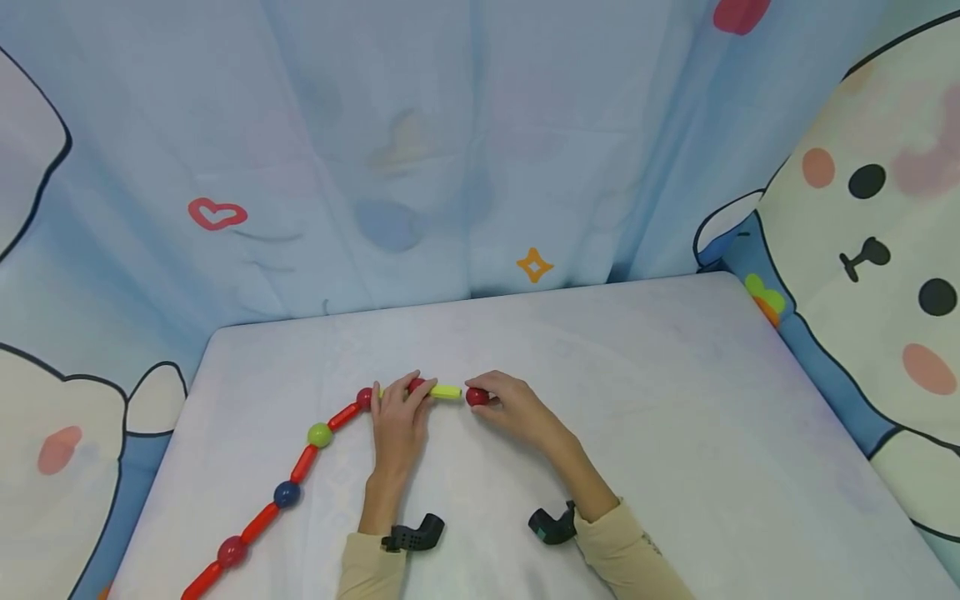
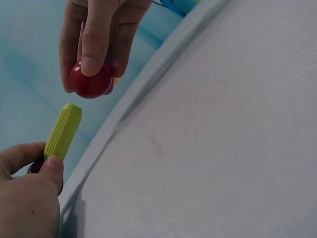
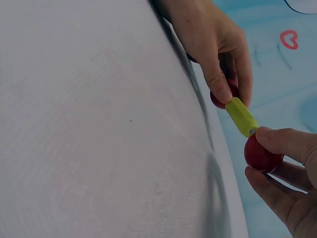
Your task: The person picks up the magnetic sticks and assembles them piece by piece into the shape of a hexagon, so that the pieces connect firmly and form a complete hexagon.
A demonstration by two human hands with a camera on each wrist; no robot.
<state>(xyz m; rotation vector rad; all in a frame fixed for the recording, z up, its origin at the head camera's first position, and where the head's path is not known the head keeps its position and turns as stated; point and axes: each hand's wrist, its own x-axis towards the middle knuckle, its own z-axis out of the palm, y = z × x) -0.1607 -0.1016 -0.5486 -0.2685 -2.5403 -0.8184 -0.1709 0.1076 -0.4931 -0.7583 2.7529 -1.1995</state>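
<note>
A chain of coloured balls and ridged rods runs up the table, with a blue ball (image 1: 287, 494) and a green ball (image 1: 319, 435) among its red rods. Near its far end, my left hand (image 1: 399, 429) pinches a dark red ball and the base of a yellow-green rod (image 1: 447, 392). That rod (image 2: 63, 131) points toward my right hand (image 1: 517, 408), and its grey tip shows in the right wrist view. Between thumb and fingers, my right hand holds a loose red ball (image 1: 477, 397). In the head view a small gap separates ball and rod.
The white-covered table (image 1: 675, 433) extends to both sides, its back edge a little beyond the hands. Behind it hangs a light blue printed curtain (image 1: 450, 167). Dark wrist cameras (image 1: 420, 533) sit on both sleeves. The chain's near part leaves the head view at lower left.
</note>
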